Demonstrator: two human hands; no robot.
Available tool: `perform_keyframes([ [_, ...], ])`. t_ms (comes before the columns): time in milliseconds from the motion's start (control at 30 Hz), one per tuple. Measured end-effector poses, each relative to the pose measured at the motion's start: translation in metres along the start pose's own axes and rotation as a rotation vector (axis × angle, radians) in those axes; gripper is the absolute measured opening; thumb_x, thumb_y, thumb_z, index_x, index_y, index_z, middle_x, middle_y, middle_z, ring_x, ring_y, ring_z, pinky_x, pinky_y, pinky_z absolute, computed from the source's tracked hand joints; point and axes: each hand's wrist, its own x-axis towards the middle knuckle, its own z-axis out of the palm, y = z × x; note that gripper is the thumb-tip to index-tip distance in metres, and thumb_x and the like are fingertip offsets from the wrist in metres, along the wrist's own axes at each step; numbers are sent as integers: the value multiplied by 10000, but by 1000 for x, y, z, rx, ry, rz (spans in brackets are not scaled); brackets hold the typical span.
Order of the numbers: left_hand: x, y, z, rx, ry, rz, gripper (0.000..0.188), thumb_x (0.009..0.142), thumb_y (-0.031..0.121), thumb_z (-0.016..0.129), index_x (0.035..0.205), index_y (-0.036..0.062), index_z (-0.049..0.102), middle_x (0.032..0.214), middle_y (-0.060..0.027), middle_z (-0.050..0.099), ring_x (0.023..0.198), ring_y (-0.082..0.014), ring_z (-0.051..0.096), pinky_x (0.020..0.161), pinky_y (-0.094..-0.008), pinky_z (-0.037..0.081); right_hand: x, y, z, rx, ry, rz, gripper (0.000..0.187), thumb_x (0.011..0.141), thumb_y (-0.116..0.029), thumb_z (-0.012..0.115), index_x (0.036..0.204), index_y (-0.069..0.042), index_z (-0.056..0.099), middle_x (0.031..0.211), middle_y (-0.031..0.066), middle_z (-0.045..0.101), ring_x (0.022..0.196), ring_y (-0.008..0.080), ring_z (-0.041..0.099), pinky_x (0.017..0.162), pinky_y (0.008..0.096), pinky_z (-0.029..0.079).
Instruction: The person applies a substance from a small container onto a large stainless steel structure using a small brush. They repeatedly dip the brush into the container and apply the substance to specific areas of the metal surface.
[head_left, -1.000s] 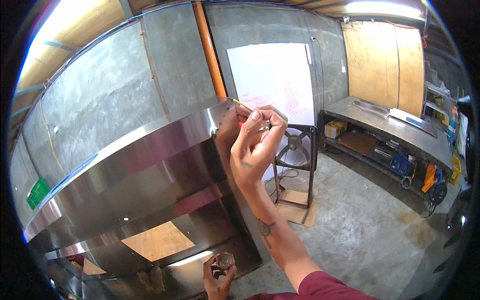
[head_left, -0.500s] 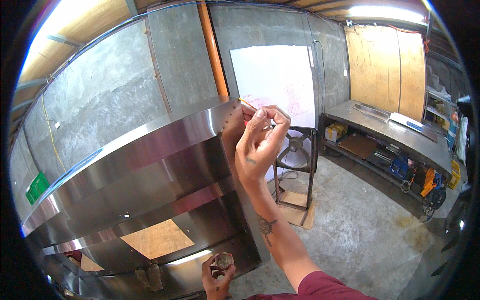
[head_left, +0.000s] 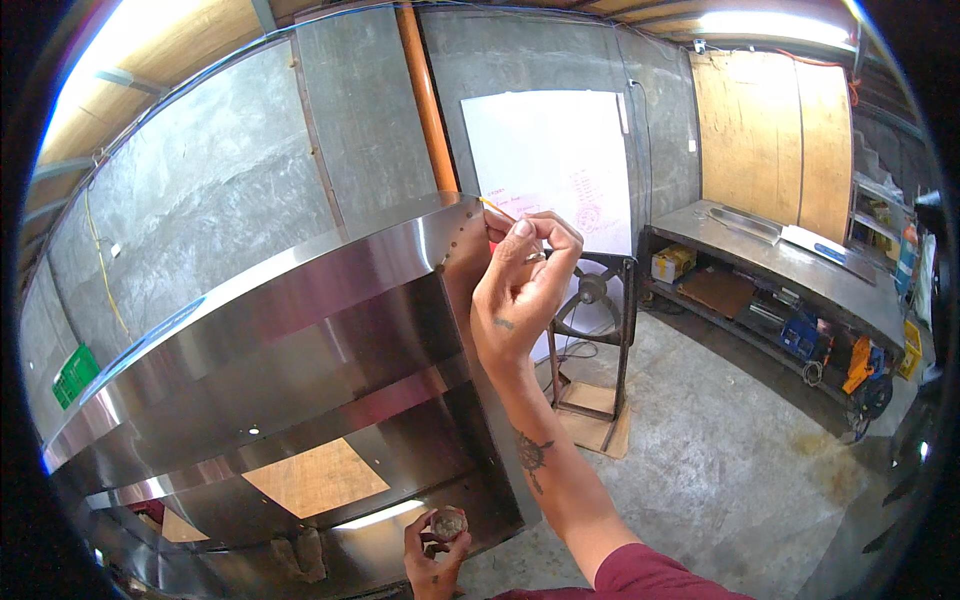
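A large stainless steel cabinet-like body (head_left: pixel 310 310) fills the left half, with a row of small holes near its upper right corner. At that corner my right hand (head_left: pixel 525 270) is closed in a pinch on a thin yellow-orange stick (head_left: pixel 497 208). The stick's tip meets the top edge of the steel; whether it has bristles or a point is too small to tell. Low in the picture my left hand (head_left: pixel 432 567) is closed around a small round jar (head_left: pixel 448 523), held in front of the steel. What the jar contains is not clear.
A wood panel (head_left: pixel 315 477) shows through the steel's rectangular opening. Behind my right arm stands a fan (head_left: pixel 592 290) in a dark metal frame, before a whiteboard (head_left: pixel 550 150). A long metal workbench (head_left: pixel 690 225) with tools on its lower shelf runs along the right.
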Motion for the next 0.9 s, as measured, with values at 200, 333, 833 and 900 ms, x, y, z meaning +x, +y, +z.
perform_keyframes([
  [200,0,6,2,30,-21,1,665,890,126,933,1477,34,633,1303,-101,758,1071,-179,735,909,-337,619,0,-1,5,122,59,60,128,1122,16,636,1202,57,545,1208,199,584,1074,273,624,869,365,585],
  [333,-6,-20,4,-75,-15,-128,827,948,210,917,1670,140,520,1249,-109,738,962,-228,728,791,-377,621,0,-8,3,79,8,60,116,1174,-27,568,1244,48,514,1253,155,570,1066,209,715,915,320,616],
  [833,35,32,-1,63,63,104,705,860,154,950,1487,48,648,1321,-112,704,1071,-191,701,883,-346,584,-76,-67,-122,41,-365,313,130,1149,-36,627,1252,29,581,1245,154,601,976,179,641,854,301,568],
  [900,50,43,6,193,100,226,697,864,136,946,1494,63,658,1320,-128,707,1097,-222,705,896,-352,580,-92,-72,-151,-89,-551,316,136,1104,-15,700,1221,9,635,1187,143,641,945,215,658,815,320,560],
])
